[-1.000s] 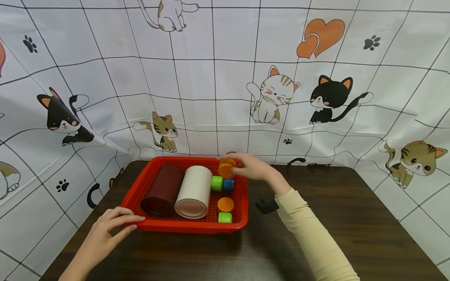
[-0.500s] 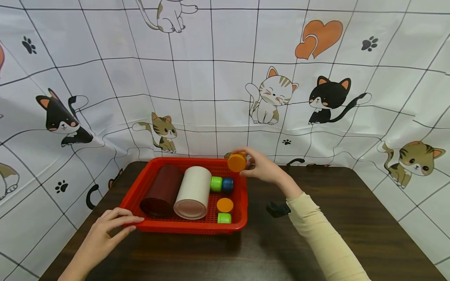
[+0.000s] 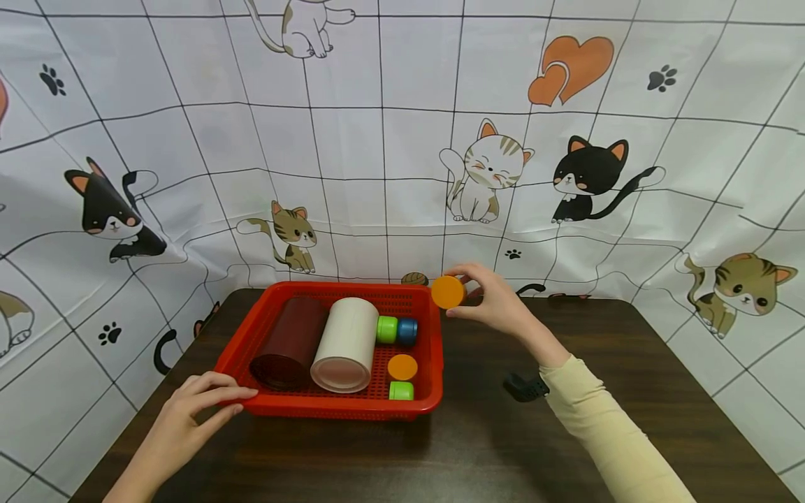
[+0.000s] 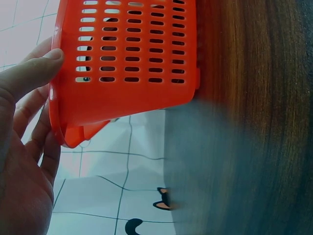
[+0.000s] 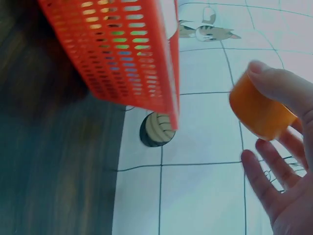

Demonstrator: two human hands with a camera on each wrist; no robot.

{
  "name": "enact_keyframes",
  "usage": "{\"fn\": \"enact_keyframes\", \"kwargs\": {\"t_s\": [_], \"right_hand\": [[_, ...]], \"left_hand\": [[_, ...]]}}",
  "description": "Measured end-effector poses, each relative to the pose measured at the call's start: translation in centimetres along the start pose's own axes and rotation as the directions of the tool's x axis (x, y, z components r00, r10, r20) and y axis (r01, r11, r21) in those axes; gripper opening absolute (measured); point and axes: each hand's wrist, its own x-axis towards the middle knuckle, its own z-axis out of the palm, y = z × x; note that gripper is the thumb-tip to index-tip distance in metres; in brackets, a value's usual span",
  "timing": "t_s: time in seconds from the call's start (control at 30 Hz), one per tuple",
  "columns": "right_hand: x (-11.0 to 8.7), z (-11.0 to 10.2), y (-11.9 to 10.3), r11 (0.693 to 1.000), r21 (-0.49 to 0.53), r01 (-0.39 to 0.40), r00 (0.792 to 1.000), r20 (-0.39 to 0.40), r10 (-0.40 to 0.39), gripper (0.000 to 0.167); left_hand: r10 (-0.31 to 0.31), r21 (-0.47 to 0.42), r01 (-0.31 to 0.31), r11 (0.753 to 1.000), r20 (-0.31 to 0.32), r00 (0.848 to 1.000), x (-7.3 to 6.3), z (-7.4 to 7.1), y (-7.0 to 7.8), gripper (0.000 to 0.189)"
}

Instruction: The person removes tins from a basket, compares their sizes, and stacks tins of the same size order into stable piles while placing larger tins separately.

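A red plastic basket (image 3: 339,412) with slotted walls sits on the dark wooden table. My left hand (image 3: 189,419) holds its near left corner; in the left wrist view the thumb lies on the rim (image 4: 56,98) with fingers behind it. My right hand (image 3: 493,297) pinches a short orange cylinder (image 3: 448,292) between thumb and fingers, raised just beyond the basket's far right corner. Inside the basket lie a dark brown canister (image 3: 291,342), a white canister (image 3: 347,342), a green piece (image 3: 386,330) touching a blue one (image 3: 407,331), another orange cylinder (image 3: 402,367) and another green piece (image 3: 401,390).
The table (image 3: 566,419) extends to the right and front of the basket. A white cat-print sheet (image 3: 409,140) hangs behind and along both sides. A black strap-like piece (image 3: 523,386) shows by the right sleeve (image 3: 604,419).
My right hand has lifted the orange cylinder out of the basket's far right part and moved right, past the rim. The left hand stays at the corner.
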Motion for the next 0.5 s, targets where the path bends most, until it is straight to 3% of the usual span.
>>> {"fn": "enact_keyframes", "kwargs": {"t_s": [0.2, 0.5], "right_hand": [[-1.0, -0.4, 1.1, 0.998, -0.049, 0.028, 0.997, -0.070, -0.031, 0.067], [-2.3, -0.3, 2.8, 1.000, -0.020, -0.007, 0.998, -0.063, 0.006, 0.063]], "left_hand": [[-0.006, -0.003, 0.006, 1.000, 0.000, 1.000, 0.0, 0.0, 0.0, 0.057], [0.009, 0.005, -0.009, 1.000, 0.000, 1.000, 0.0, -0.1, -0.1, 0.058]]}}
